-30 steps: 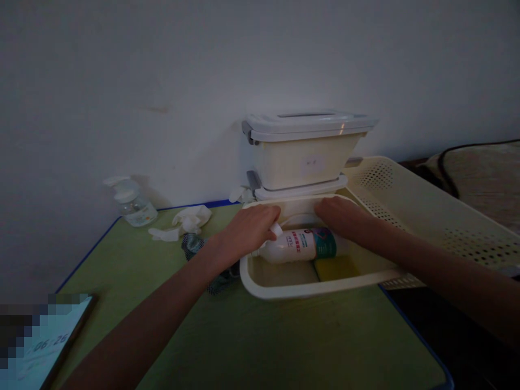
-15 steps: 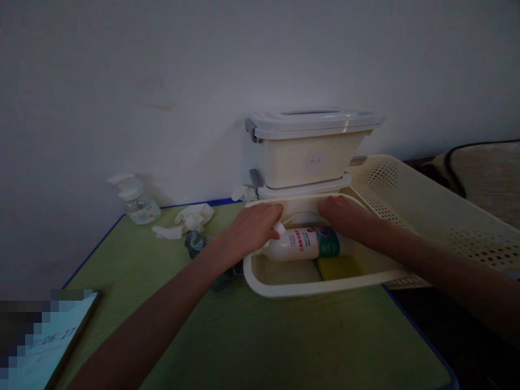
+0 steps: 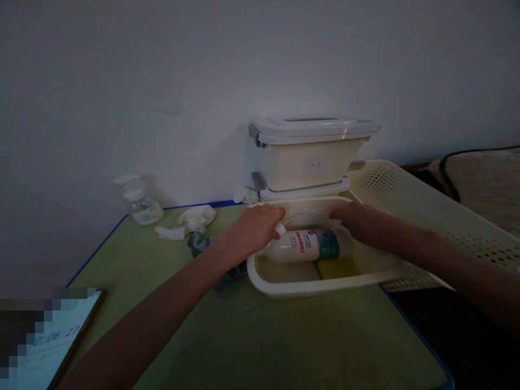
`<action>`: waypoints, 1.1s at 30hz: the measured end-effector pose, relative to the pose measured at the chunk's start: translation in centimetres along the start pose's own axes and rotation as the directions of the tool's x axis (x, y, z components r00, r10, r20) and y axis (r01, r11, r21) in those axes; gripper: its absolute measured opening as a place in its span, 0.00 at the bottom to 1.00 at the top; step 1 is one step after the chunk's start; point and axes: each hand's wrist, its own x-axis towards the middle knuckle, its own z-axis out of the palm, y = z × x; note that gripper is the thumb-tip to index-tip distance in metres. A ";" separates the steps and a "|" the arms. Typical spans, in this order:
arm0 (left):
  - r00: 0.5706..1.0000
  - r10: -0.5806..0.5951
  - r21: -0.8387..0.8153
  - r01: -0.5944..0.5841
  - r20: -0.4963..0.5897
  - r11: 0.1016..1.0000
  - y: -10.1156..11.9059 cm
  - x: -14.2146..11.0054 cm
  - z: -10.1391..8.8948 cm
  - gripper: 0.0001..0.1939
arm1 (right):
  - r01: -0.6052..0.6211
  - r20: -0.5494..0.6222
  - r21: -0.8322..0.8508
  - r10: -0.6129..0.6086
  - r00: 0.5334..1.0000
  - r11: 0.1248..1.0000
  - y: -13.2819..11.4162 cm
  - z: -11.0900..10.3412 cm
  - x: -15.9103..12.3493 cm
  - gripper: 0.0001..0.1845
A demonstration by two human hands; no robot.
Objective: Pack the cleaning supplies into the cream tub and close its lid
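Observation:
A cream plastic bin (image 3: pixel 276 290) stands on the green table. Inside it a white spray bottle (image 3: pixel 290 246) lies on its side, with red lettering and a teal label end. My left hand (image 3: pixel 260 225) is closed around the bottle's head end at the bin's left side; a white nozzle-like piece shows by the fingertips. At the bin's far right, my right hand (image 3: pixel 353 219) is over the inner wall, its bent fingers blurred and partly hidden. A yellow-green sponge-like block (image 3: pixel 337 269) rests under the bottle. Beside the bin, a dark patterned cloth (image 3: pixel 199 244) is partly behind my left arm.
Lidded cream boxes (image 3: pixel 312 162) are stacked behind the bin. A large perforated basket (image 3: pixel 418 200) stands to the right. At the left are a clear pump bottle (image 3: pixel 144 206), crumpled white tissue (image 3: pixel 199 218) and a tablet-like screen (image 3: pixel 60 346). The table (image 3: pixel 284 341) has a blue edge.
My right hand has shifted right along the bin, away from my left hand. My left hand keeps its grip by the bottle's head. The whole view has shifted slightly.

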 end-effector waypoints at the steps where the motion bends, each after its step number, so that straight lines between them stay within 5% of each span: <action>1: 1.000 -0.004 -0.003 0.004 0.002 1.000 0.0 0.0 0.0 0.09 | -0.015 0.010 -0.005 0.015 1.000 1.000 0.1 -0.3 -0.3 0.16; 11: 1.000 0.020 -0.012 -0.019 0.013 1.000 -0.1 -0.2 -0.6 0.09 | -0.128 0.118 -0.111 0.141 0.983 0.986 -0.7 -1.8 -1.8 0.13; 23: 0.993 -0.061 -0.124 0.048 -0.100 0.991 -1.4 -2.0 -2.9 0.08 | -0.074 0.136 -0.055 0.081 0.987 0.996 -1.5 -1.9 -2.3 0.16; 29: 0.928 -0.249 -0.331 0.151 -0.276 0.931 -1.3 -5.8 -3.8 0.03 | -0.075 0.147 0.009 0.073 0.986 0.997 -2.7 -2.6 -2.0 0.16; 33: 0.867 -0.358 -0.335 0.241 -0.348 0.911 -3.1 -8.9 -3.2 0.05 | -0.004 0.018 0.088 0.003 1.000 0.996 -3.7 -3.2 -2.1 0.14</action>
